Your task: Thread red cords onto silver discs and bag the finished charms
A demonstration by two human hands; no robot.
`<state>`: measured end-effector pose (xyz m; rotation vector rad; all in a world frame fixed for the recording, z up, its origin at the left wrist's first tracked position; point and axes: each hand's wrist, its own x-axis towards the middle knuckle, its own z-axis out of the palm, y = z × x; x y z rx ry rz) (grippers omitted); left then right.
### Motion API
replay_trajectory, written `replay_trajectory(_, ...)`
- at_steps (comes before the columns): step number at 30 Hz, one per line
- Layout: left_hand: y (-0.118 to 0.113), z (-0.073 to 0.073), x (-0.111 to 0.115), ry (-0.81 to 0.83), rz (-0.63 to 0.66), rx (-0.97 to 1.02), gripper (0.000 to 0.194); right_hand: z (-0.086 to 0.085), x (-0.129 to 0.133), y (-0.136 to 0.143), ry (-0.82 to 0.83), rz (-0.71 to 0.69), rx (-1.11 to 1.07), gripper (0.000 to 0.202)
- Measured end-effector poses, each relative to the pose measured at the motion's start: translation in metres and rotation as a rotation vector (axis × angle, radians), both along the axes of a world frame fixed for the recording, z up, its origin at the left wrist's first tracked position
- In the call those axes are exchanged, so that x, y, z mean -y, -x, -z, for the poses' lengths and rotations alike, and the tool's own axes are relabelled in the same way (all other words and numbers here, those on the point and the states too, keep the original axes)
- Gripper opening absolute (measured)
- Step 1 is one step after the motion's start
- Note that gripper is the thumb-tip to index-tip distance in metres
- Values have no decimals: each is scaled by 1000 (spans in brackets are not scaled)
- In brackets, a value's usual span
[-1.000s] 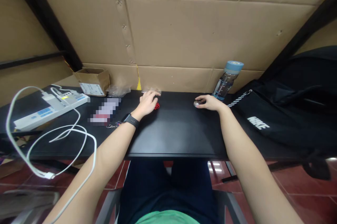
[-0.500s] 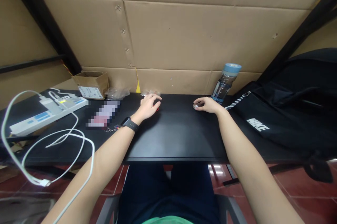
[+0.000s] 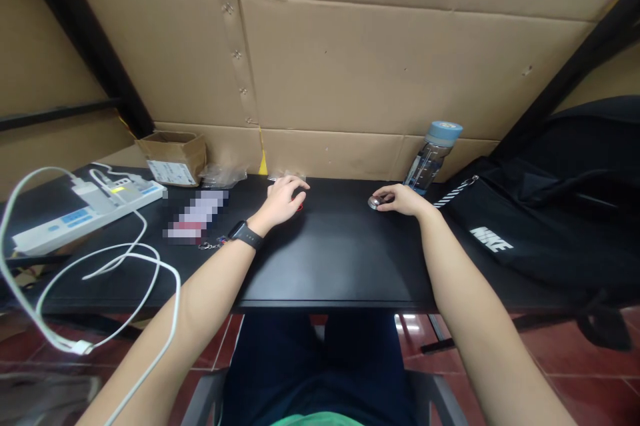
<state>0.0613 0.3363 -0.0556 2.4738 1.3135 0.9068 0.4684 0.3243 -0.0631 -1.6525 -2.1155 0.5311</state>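
Note:
My left hand (image 3: 285, 201), with a black watch on the wrist, is over the back middle of the black table (image 3: 325, 259). Its thumb stands apart from the fingers. A small red thing (image 3: 301, 206) peeks out by the thumb, mostly covered by the hand, and its kind is hidden. To the right, my right hand (image 3: 403, 200) pinches a small, round, shiny dark thing (image 3: 373, 202) between thumb and fingers, at or just above the tabletop. Behind that hand a clear water bottle (image 3: 424, 166) with a blue lid stands near the cardboard wall.
At left lie a white power strip (image 3: 40, 237) with looped white cable (image 3: 176, 279), an open cardboard box (image 3: 176, 156), clear plastic wrap (image 3: 225, 177), a pixelated flat item (image 3: 200, 213) and a keychain (image 3: 209, 246). A black backpack (image 3: 530, 213) fills the right side. Cardboard (image 3: 350, 66) walls the back.
The view has tilted slightly. My right hand's grip has shifted a little, and more of the round shiny thing shows at its fingertips. My left hand has hardly moved.

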Motion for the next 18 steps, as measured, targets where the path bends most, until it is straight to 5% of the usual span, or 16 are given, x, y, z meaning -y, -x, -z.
replay_trajectory(13,28,4,-22,-69,-81,44,26,-5,4,0,33,27,-63,50)
replay_trajectory(18,35,4,-23,-68,-55,-125,25,-7,4,3,-19,26,-59,47)
